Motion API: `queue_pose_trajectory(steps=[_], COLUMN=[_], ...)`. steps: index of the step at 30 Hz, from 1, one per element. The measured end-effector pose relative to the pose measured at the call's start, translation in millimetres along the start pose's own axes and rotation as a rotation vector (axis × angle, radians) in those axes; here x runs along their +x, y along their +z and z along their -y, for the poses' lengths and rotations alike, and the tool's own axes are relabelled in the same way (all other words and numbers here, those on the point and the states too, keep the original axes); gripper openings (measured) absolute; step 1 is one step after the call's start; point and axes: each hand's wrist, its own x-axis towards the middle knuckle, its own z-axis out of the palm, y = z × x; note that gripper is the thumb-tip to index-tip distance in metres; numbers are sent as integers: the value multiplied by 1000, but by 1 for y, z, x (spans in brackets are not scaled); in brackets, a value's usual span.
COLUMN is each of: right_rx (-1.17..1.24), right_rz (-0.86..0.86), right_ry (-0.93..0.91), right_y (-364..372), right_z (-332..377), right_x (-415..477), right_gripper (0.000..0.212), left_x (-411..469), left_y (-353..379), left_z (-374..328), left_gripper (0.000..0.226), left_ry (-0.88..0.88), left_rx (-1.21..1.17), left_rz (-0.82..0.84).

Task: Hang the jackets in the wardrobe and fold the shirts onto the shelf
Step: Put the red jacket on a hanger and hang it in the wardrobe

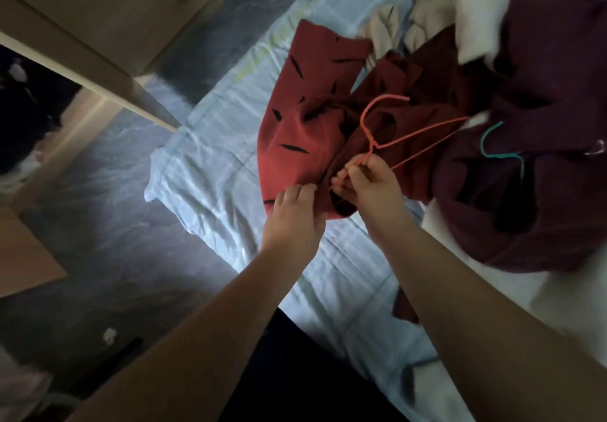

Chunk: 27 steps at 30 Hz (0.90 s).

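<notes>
Here the right hand [368,188] pinches the orange hanger [387,132]; left hand [292,214] grips the red garment [305,132] hem.

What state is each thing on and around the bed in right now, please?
Red garment: crumpled on the bed, edge pinched by the left hand.
Orange hanger: gripped by the right hand, lying across the red garment.
Maroon jacket: heaped on the bed, unhung.
Teal hanger: lying on the maroon jacket.
Beige clothes: piled, unfolded.
Bedsheet: wrinkled.
</notes>
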Motion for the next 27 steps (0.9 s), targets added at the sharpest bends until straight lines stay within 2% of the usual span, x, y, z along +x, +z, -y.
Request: queue_pose_trajectory(steps=[3, 7, 11, 15, 18, 23, 25, 27], right_rx=[57, 60, -221, -368, -317, -233, -216, -297], right_rz=[52, 122, 148, 18, -102, -117, -138, -178], right_ry=[4, 3, -39, -114, -66, 54, 52, 86], right_y=[2, 6, 2, -22, -48, -67, -67, -65], right_z=[18, 39, 47, 43, 32, 33, 31, 23], right_x=[-15, -27, -34, -37, -24, -8, -2, 4], right_gripper=[18, 13, 18, 21, 31, 13, 21, 25], left_x=[-2, -9, -9, -4, 5, 19, 23, 27], left_y=[-15, -44, -82, -116, -125, -118, -115, -114], left_z=[-12, -18, -12, -1, 5, 12, 15, 16], left_gripper=[31, 23, 22, 25, 24, 22, 20, 20], left_ry=[-34, -26, -29, -40, -22, -60, -79, -87], left_rx=[-4, -94, -44, -26, 12, -30, -57, -79], left_rz=[-37, -70, -96, -75, -79, -91, -99, -95])
